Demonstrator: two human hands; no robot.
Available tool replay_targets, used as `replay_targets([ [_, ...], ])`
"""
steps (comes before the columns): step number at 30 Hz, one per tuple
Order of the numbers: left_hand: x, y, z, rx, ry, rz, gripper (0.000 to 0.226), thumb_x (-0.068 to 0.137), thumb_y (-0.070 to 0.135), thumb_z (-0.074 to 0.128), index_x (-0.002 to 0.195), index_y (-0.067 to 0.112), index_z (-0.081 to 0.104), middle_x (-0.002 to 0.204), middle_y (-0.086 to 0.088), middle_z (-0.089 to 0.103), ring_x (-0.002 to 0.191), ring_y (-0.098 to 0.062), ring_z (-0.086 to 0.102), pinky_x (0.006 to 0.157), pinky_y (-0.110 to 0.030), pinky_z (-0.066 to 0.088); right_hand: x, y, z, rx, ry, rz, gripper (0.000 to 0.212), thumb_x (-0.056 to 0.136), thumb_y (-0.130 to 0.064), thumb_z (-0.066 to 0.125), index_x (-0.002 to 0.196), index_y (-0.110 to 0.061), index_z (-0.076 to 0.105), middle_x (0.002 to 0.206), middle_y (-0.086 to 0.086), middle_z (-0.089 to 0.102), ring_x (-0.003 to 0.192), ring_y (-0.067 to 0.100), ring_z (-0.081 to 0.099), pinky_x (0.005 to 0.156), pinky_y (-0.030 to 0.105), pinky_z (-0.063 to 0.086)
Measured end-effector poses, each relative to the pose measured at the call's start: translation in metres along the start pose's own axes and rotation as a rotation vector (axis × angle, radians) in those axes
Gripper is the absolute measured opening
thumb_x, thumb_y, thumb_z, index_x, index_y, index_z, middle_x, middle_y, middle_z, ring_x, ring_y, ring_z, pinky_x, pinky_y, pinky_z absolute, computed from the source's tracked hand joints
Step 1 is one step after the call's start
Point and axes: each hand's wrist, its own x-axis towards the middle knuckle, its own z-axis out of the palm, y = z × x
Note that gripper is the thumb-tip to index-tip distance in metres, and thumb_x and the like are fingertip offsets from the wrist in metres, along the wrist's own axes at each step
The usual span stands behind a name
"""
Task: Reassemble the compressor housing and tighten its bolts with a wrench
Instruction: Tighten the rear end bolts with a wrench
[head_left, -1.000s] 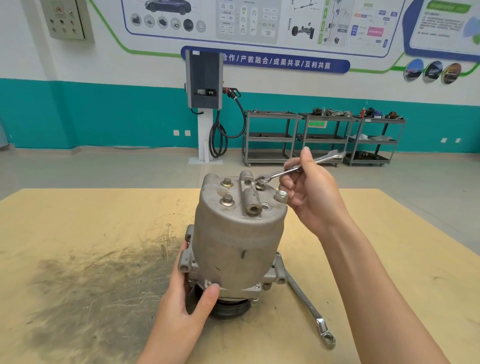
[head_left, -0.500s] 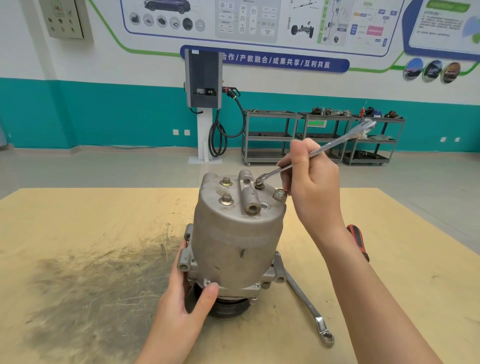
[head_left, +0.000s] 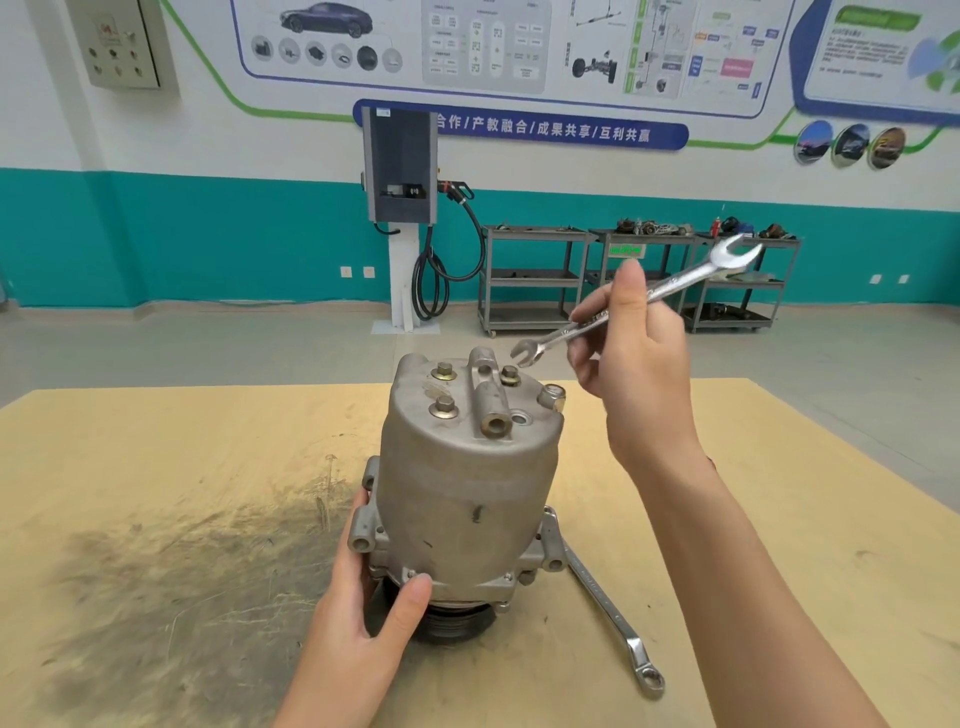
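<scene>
A grey metal compressor housing (head_left: 467, 483) stands upright on its pulley in the middle of the wooden table (head_left: 156, 467). Three brass-coloured bolts show on its top, one of them the far right bolt (head_left: 509, 375). My left hand (head_left: 358, 623) grips the housing's lower left flange. My right hand (head_left: 628, 353) holds a silver open-end wrench (head_left: 670, 283) lifted above and to the right of the top. The wrench's lower jaw hovers just above the far right bolt, not touching it.
A second, longer wrench (head_left: 613, 618) lies on the table to the right of the housing, partly under its base. A dark smudge (head_left: 171, 582) covers the table at the left. Metal carts (head_left: 535, 280) and a charging post (head_left: 400, 208) stand by the far wall.
My right hand has lifted the wrench off the far right bolt and raised it. My left hand stays on the housing.
</scene>
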Motion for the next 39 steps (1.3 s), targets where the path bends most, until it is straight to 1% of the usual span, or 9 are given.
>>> replay_targets([
  [3, -0.001, 0.002, 0.001, -0.012, 0.005, 0.001, 0.094, 0.064, 0.061, 0.066, 0.145, 0.053, 0.020, 0.142, 0.030, 0.048, 0.133, 0.003, 0.045, 0.116, -0.036, 0.031, 0.005, 0.011, -0.004, 0.119, -0.012, 0.235, 0.048, 0.103, -0.044, 0.032, 0.075, -0.013, 0.055, 0.049, -0.004, 0.050, 0.045, 0.008, 0.045, 0.040, 0.018, 0.034],
  [5, -0.001, 0.003, 0.001, -0.006, 0.004, 0.009, 0.095, 0.064, 0.061, 0.066, 0.147, 0.048, 0.020, 0.141, 0.034, 0.047, 0.133, 0.005, 0.044, 0.116, -0.036, 0.031, 0.006, 0.017, -0.004, 0.174, -0.033, 0.322, 0.046, 0.103, -0.044, 0.032, 0.079, -0.011, 0.054, 0.049, -0.004, 0.049, 0.045, 0.008, 0.045, 0.039, 0.017, 0.033],
  [7, -0.001, 0.003, 0.001, 0.001, 0.002, 0.011, 0.096, 0.064, 0.061, 0.065, 0.148, 0.048, 0.020, 0.139, 0.039, 0.045, 0.133, 0.006, 0.043, 0.116, -0.035, 0.030, 0.008, 0.020, -0.004, 0.204, -0.048, 0.364, 0.046, 0.103, -0.045, 0.033, 0.080, -0.011, 0.054, 0.048, -0.004, 0.049, 0.044, 0.008, 0.045, 0.039, 0.017, 0.033],
  [17, -0.002, 0.005, 0.001, 0.013, 0.014, -0.007, 0.095, 0.064, 0.062, 0.065, 0.147, 0.051, 0.021, 0.140, 0.028, 0.051, 0.132, 0.002, 0.047, 0.118, -0.041, 0.031, 0.011, 0.032, -0.005, 0.462, -0.162, 0.605, 0.040, 0.103, -0.042, 0.036, 0.086, -0.010, 0.052, 0.050, -0.001, 0.044, 0.041, 0.008, 0.036, 0.034, 0.016, 0.026],
  [21, -0.002, 0.006, 0.001, 0.021, 0.010, -0.009, 0.093, 0.065, 0.064, 0.065, 0.146, 0.053, 0.020, 0.144, 0.024, 0.049, 0.134, 0.001, 0.045, 0.118, -0.042, 0.030, 0.012, 0.035, -0.002, 0.486, -0.183, 0.630, 0.038, 0.103, -0.041, 0.035, 0.086, -0.010, 0.051, 0.050, -0.001, 0.043, 0.038, 0.007, 0.034, 0.032, 0.015, 0.026],
  [24, -0.001, 0.006, 0.001, 0.021, 0.009, -0.009, 0.094, 0.065, 0.064, 0.065, 0.147, 0.051, 0.021, 0.140, 0.029, 0.050, 0.133, 0.001, 0.045, 0.118, -0.043, 0.030, 0.011, 0.035, 0.000, 0.423, -0.135, 0.550, 0.040, 0.103, -0.041, 0.035, 0.084, -0.009, 0.052, 0.049, -0.001, 0.046, 0.038, 0.008, 0.036, 0.032, 0.016, 0.028],
  [30, -0.002, 0.007, 0.002, 0.011, 0.016, 0.002, 0.092, 0.064, 0.069, 0.067, 0.144, 0.054, 0.022, 0.138, 0.034, 0.049, 0.133, 0.004, 0.044, 0.117, -0.038, 0.030, 0.002, 0.029, 0.008, 0.100, 0.011, 0.074, 0.050, 0.104, -0.039, 0.031, 0.068, -0.014, 0.055, 0.046, -0.005, 0.051, 0.043, 0.007, 0.046, 0.040, 0.017, 0.036],
  [35, -0.003, 0.008, 0.001, 0.017, 0.007, 0.018, 0.107, 0.056, 0.087, 0.065, 0.146, 0.053, 0.020, 0.142, 0.035, 0.044, 0.134, 0.006, 0.042, 0.113, -0.031, 0.031, -0.004, 0.015, 0.009, -0.193, -0.029, -0.253, 0.040, 0.100, -0.039, 0.036, 0.069, -0.018, 0.051, 0.051, 0.003, 0.049, 0.047, 0.017, 0.047, 0.046, 0.029, 0.038],
  [39, -0.001, 0.006, 0.001, 0.016, 0.011, 0.026, 0.108, 0.055, 0.085, 0.067, 0.146, 0.051, 0.019, 0.137, 0.041, 0.045, 0.132, 0.010, 0.042, 0.110, -0.026, 0.031, -0.006, 0.012, 0.010, -0.278, -0.055, -0.327, 0.037, 0.098, -0.040, 0.040, 0.072, -0.016, 0.049, 0.053, 0.007, 0.050, 0.049, 0.023, 0.047, 0.049, 0.036, 0.038],
])
